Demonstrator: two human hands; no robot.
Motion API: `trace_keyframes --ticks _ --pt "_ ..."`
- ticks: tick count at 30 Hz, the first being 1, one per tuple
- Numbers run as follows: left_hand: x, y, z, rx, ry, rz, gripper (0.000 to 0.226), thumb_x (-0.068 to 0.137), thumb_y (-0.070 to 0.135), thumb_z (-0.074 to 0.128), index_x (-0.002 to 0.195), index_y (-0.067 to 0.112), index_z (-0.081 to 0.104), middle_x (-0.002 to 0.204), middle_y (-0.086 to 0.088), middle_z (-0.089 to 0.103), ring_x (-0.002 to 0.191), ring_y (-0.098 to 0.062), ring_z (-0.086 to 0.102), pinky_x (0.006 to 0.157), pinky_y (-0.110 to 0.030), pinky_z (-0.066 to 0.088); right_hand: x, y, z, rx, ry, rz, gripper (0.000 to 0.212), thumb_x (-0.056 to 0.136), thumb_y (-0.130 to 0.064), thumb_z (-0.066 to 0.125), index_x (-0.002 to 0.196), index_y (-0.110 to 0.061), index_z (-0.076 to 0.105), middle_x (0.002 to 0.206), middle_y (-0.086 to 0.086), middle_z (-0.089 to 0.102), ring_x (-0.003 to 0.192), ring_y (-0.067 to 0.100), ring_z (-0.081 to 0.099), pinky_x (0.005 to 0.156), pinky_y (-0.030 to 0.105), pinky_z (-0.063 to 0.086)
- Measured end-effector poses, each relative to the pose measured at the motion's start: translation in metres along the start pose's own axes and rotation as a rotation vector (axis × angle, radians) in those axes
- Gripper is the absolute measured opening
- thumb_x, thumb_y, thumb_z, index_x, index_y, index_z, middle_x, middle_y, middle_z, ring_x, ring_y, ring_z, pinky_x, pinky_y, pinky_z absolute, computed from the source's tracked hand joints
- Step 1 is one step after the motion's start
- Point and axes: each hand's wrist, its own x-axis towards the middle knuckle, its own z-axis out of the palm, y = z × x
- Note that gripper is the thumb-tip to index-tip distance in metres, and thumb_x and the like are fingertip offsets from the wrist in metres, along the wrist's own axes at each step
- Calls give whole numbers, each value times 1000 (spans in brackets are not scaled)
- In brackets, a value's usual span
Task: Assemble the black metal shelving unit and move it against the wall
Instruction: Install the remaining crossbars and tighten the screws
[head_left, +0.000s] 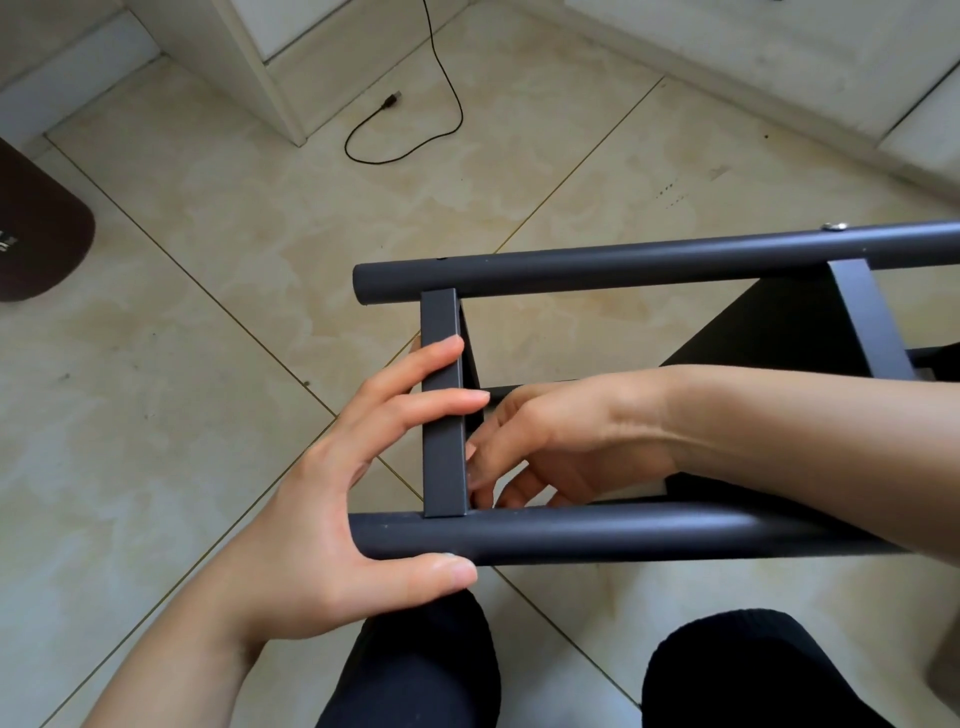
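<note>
The black metal shelving unit lies on its side above the tiled floor, with its long axis running from the hands toward the right edge of the view, where it goes out of sight. Two round tubes run along this axis, the far tube above both hands and the near tube just under them, and their open ends point to the left. A flat crossbar joins the two tubes near these ends and stands between the two hands; a second crossbar sits further right, beyond the right wrist, with a dark shelf panel behind it. A small silver screw head shows on top of the far tube. No brand or label can be read on the unit. The left hand is spread wide: its straight fingers lie across the first crossbar and its thumb presses under the near tube. The right hand reaches inside the frame, its loosely bent fingertips touching the inner side of the first crossbar near the joint; whether it holds anything I cannot tell. Below the hands are the person's knees in black trousers. Far above the hands a black cable lies on the floor, and well to the left of them is a brown mat whose white writing is too cut off to read.
</note>
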Motion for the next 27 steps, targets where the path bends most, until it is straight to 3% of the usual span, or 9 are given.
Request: trace_keyframes --ticks 4,8,13,18,22,27 --pt "1 0 0 4 -3 3 79 67 36 81 141 35 52 164 9 25 150 -18 30 113 -52 28 1 2 1 -39 41 -3 17 96 -22 60 86 -12 69 72 -2 63 66 13 57 72 33 46" --pt "1 -1 0 10 -6 4 80 67 35 81 142 32 51 165 8 25 151 -18 29 113 -51 28 2 4 3 -62 45 -25 23 99 -24 59 111 -8 68 93 5 62 75 15 58 82 38 45" --pt "2 -2 -2 18 -8 11 81 67 36 81 142 34 51 164 10 24 151 -15 28 116 -48 32 0 -1 -2 5 9 5 11 95 -21 58 93 -17 68 86 1 64 71 13 58 73 31 47" --pt "3 -2 -2 17 -11 10 81 68 36 81 143 34 50 164 10 25 151 -16 28 113 -52 28 1 0 -3 -11 19 9 11 94 -20 60 89 -14 68 81 1 62 73 15 57 76 34 46" --pt "1 -3 -2 21 -14 4 81 68 36 81 143 34 50 164 11 24 151 -16 29 112 -52 29 2 3 2 -43 28 -13 14 98 -24 57 100 -14 67 86 4 60 74 14 56 83 37 44" --pt "1 -3 -1 17 -15 3 82 68 35 81 143 33 50 165 10 24 150 -17 30 112 -54 29 0 1 1 -28 18 -16 14 97 -21 56 95 -15 68 91 4 61 74 14 53 78 31 44"
